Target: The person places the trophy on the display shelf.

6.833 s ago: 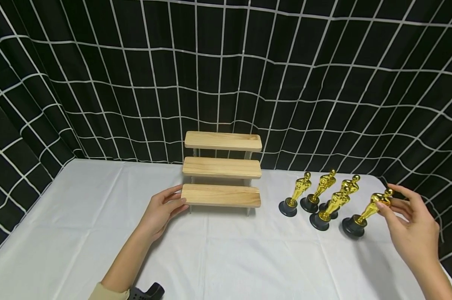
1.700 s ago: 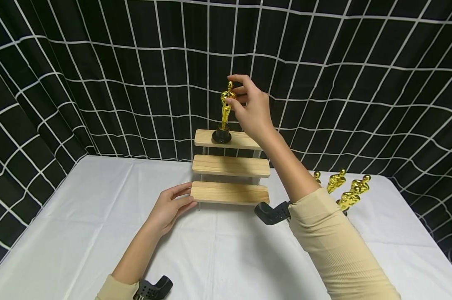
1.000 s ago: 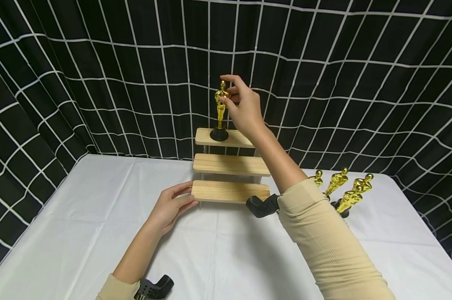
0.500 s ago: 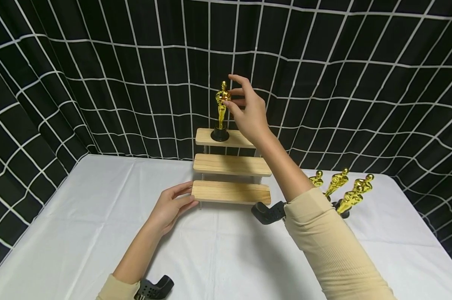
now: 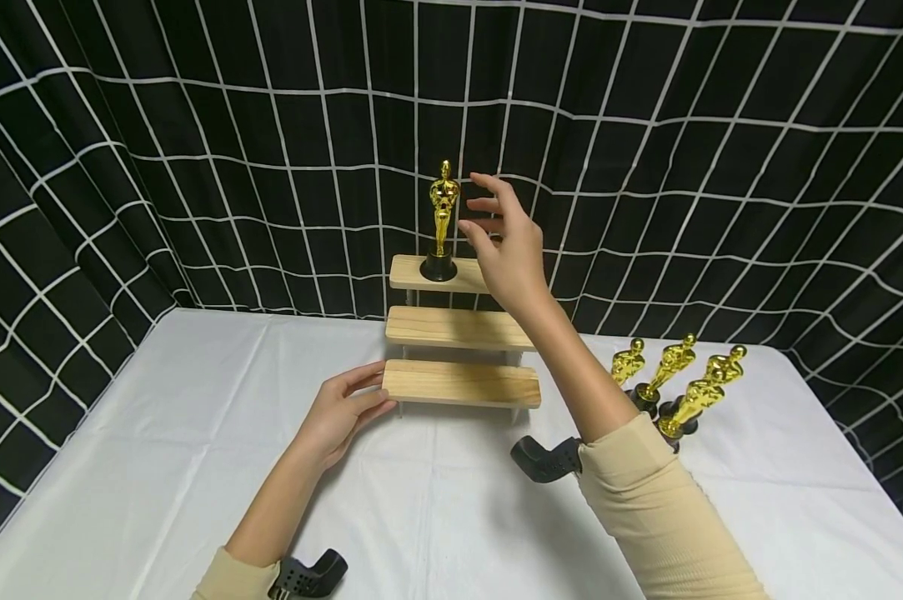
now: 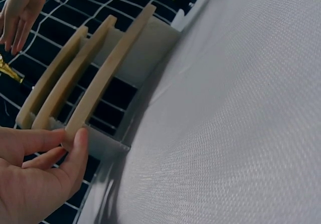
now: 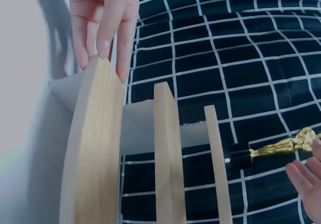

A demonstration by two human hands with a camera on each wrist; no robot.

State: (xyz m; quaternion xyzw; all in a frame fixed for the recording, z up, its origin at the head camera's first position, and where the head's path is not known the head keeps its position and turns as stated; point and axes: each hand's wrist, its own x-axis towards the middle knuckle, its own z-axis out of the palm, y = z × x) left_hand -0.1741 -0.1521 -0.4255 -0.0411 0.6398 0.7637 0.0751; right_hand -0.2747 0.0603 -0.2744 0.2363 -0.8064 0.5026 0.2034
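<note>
A gold trophy statuette (image 5: 442,208) on a black base stands upright on the left part of the top step of the three-tier wooden display stand (image 5: 459,383). Just right of the statuette, my right hand (image 5: 513,246) is held with fingers spread and slightly bent, gripping nothing; a small gap shows between them in the head view. My left hand (image 5: 342,417) pinches the left end of the bottom step between thumb and fingers, as the left wrist view shows on the wooden board (image 6: 108,68).
Several more gold statuettes (image 5: 672,362) are grouped on the white tablecloth (image 5: 196,433) at the right, partly hidden behind the right forearm. A black curtain (image 5: 301,167) with a white grid hangs close behind the stand.
The right hand carried a statuette from the right-hand group to the top step, shifted it slightly left, then let go and drew back right. The left hand kept hold of the stand.
</note>
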